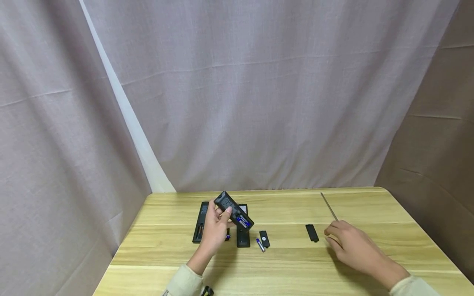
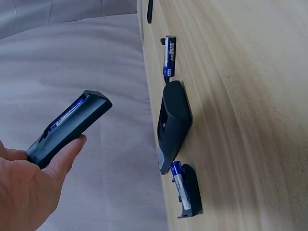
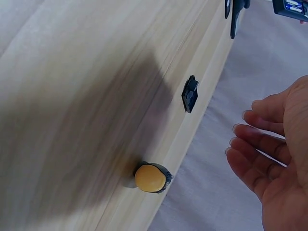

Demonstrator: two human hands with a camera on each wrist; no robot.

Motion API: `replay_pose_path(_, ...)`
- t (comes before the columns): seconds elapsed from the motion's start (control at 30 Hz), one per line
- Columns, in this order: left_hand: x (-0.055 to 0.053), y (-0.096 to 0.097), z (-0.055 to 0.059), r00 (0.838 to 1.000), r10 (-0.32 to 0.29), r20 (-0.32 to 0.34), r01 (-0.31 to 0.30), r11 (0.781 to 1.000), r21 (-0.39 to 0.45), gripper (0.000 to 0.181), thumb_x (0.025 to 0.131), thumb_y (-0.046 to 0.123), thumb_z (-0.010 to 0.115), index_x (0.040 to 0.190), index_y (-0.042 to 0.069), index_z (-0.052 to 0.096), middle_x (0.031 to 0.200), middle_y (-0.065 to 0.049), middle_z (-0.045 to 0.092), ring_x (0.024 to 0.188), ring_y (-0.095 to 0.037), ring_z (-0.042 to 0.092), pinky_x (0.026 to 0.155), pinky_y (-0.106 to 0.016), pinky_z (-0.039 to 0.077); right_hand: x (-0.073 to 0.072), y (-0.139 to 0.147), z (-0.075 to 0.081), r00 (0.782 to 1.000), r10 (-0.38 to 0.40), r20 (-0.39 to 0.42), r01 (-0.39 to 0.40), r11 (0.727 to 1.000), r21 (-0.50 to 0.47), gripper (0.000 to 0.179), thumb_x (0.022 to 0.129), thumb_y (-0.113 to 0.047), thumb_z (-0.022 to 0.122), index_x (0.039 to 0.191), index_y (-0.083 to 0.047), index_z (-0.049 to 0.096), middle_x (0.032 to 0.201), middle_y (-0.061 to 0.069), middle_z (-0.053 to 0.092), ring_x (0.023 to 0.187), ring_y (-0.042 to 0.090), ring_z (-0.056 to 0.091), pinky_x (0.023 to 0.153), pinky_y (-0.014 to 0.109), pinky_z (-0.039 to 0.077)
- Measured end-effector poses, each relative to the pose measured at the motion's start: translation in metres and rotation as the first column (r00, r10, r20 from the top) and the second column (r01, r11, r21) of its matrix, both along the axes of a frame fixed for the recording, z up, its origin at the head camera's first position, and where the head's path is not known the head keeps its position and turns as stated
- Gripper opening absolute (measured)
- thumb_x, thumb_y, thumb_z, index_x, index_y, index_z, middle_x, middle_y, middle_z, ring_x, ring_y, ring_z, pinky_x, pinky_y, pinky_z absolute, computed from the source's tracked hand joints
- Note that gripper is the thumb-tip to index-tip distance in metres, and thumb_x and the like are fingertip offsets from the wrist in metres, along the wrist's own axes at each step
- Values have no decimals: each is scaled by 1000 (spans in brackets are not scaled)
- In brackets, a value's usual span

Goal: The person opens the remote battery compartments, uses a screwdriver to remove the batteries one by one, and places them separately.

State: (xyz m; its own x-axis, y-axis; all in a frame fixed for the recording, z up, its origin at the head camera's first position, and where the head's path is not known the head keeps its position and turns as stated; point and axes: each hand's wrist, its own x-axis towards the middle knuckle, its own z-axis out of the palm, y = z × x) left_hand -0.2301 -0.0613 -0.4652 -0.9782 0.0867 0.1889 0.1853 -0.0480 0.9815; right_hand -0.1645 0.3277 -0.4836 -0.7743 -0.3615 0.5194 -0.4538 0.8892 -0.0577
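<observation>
My left hand (image 1: 213, 230) grips a black remote control (image 1: 230, 207) above the table. Its battery bay is uncovered, and blue-and-silver batteries (image 1: 242, 221) sit inside. In the left wrist view, the thumb and fingers hold that remote (image 2: 72, 125) by one end. My right hand (image 1: 355, 248) is raised over the table at the right with loosely bent fingers and nothing in them. Beyond it shows the thin metal shaft of a screwdriver (image 1: 328, 206); its rounded yellow end (image 3: 150, 178) appears in the right wrist view, on the table below the hand.
Another black remote (image 1: 198, 230) lies at the left, and one more (image 1: 243, 239) lies under the held one. Right of these are a loose battery (image 1: 261, 245) and a small black cover (image 1: 265, 237). A second cover (image 1: 312, 232) lies near my right hand. Curtains (image 1: 259, 102) surround the table.
</observation>
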Motion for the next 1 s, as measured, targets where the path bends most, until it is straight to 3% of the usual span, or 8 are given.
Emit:
replay_pose_path(0.17,3,-2,-1,1000,8,0,-8,1000,3,30,111,8,52,138,1,40,131,-34,69,111,-42,77,89,-43,69,3,0,-2,1000,-20,3,20,1000,-7,21,80,-11,88,90,-24,74,93,-15,69,86,8,65,73,35,63)
replay_pose_path(0.37,3,-2,-5,1000,9,-5,-9,1000,12,29,112,8,52,138,2,40,131,-33,70,110,-43,78,89,-45,69,5,2,-3,986,-111,122,115,993,-24,14,86,-14,84,99,-11,77,97,-2,73,94,23,72,78,47,65)
replay_pose_path(0.53,3,0,-8,1000,16,8,-16,1000,-15,29,112,10,52,138,4,41,129,-31,72,108,-39,79,88,-44,69,1,10,-3,949,-227,220,243,969,-50,31,90,-16,80,113,3,73,102,15,72,99,39,70,80,59,63)
replay_pose_path(0.73,4,2,-8,999,24,27,-23,999,-26,30,112,12,54,138,5,41,128,-29,73,101,-40,80,85,-44,69,-9,19,-6,900,-323,292,353,934,-54,47,93,-21,77,124,11,64,110,30,66,100,47,63,78,66,58)
replay_pose_path(1.0,4,7,-6,1000,15,20,-15,1000,0,28,112,8,52,137,5,41,128,-29,73,109,-37,79,87,-43,69,-20,31,-14,835,-376,401,409,912,2,58,96,-28,73,123,20,55,100,34,60,90,49,60,73,65,55)
